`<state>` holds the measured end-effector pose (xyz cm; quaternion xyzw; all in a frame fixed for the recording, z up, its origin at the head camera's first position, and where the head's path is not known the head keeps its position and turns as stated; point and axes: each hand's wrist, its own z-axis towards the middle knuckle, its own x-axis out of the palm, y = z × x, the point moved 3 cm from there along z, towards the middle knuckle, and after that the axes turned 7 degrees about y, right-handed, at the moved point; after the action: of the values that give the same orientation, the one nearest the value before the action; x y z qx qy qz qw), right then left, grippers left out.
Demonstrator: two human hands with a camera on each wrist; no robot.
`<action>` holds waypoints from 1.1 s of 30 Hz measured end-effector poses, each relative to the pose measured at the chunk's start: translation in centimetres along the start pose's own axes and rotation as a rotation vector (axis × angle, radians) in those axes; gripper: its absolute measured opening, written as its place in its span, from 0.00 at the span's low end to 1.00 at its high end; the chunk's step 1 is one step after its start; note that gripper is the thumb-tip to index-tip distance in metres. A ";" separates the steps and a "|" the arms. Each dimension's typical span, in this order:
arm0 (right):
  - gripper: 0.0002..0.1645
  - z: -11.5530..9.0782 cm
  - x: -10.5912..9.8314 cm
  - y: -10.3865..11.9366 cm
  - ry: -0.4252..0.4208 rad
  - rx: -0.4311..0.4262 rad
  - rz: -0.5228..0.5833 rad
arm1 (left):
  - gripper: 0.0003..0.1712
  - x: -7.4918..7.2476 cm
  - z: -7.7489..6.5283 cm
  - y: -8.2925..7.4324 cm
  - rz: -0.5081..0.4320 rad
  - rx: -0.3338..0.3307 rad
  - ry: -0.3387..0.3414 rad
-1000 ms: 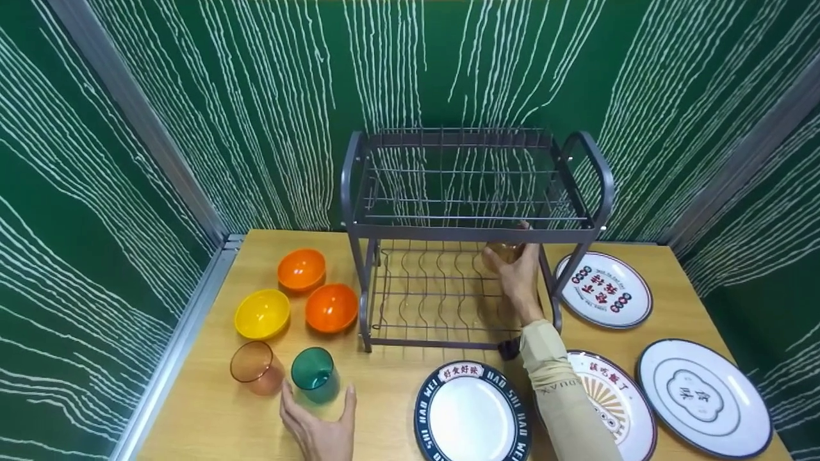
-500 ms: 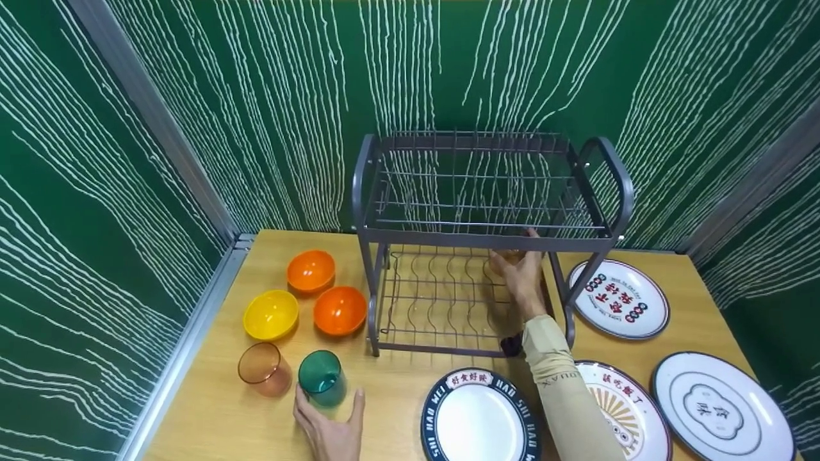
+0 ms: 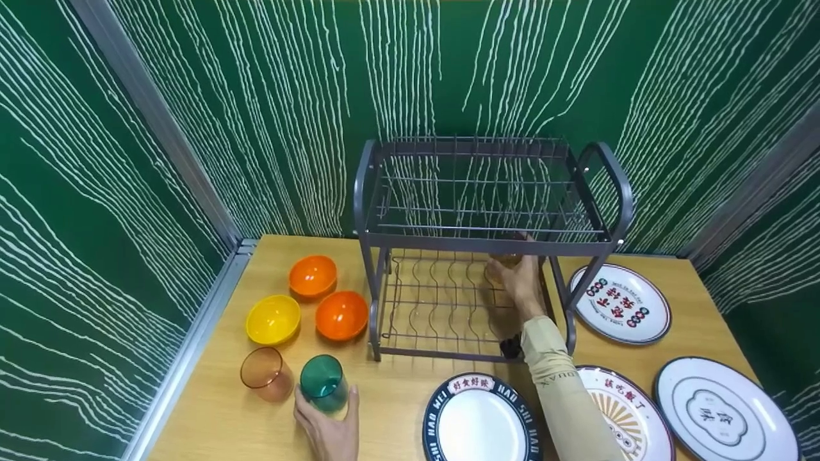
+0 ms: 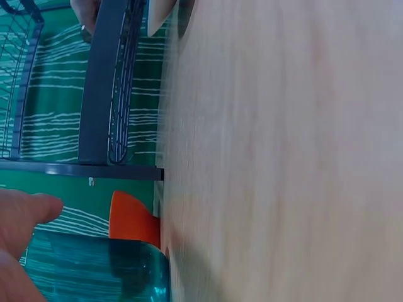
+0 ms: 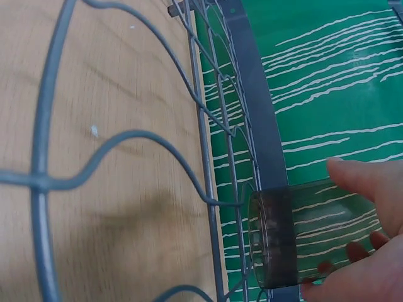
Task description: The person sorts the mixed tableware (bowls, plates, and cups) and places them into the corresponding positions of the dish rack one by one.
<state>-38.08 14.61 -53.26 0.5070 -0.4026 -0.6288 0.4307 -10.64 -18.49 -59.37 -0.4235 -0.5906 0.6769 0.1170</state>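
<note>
In the head view, my right hand reaches into the lower tier of a dark metal two-tier dish rack. It grips a clear brownish cup, whose base is at the wire shelf's back right; the upper tier partly hides it. My left hand is at the near side of a green see-through cup standing on the table. Its thumb and fingers lie on either side of that cup, and the left wrist view shows a gap between thumb and cup. An amber cup stands just left of it.
Two orange bowls and a yellow bowl sit left of the rack. Right and front are several plates: a black-rimmed one, one under my right forearm, a large white one and one beside the rack.
My left hand has moved closer round the green cup. The right hand stays in the lower tier with its cup, shifting only slightly. The head view has shifted a little.
</note>
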 end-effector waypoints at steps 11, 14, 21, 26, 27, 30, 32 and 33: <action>0.59 -0.4 -0.2 -0.5 0.031 0.049 0.044 | 0.64 0.4 1.2 0.3 -0.009 -0.101 0.028; 0.60 -0.3 -0.2 -0.4 0.028 0.009 0.077 | 0.64 0.4 1.6 0.3 -0.017 -0.124 0.038; 0.61 -0.4 -0.4 0.1 0.009 -0.073 0.026 | 0.65 0.5 2.4 0.5 -0.024 -0.128 0.047; 0.61 -0.7 -0.7 0.2 0.019 -0.065 -0.007 | 0.64 0.6 2.4 0.8 -0.038 -0.147 0.068; 0.61 -0.8 -0.8 0.3 0.021 -0.064 -0.011 | 0.63 0.6 2.4 0.7 -0.040 -0.143 0.067; 0.62 -1.0 -1.0 0.5 0.022 -0.063 -0.004 | 0.61 0.6 2.3 0.7 -0.043 -0.137 0.064; 0.61 -1.1 -1.1 0.7 0.018 -0.078 0.001 | 0.62 0.6 2.1 0.5 -0.048 -0.148 0.068; 0.61 -1.2 -1.1 0.9 0.013 -0.092 -0.001 | 0.62 0.6 2.0 0.5 -0.051 -0.152 0.067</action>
<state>-36.66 15.34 -52.30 0.4909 -0.3704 -0.6434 0.4559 -12.28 -19.65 -60.18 -0.4383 -0.6467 0.6124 0.1212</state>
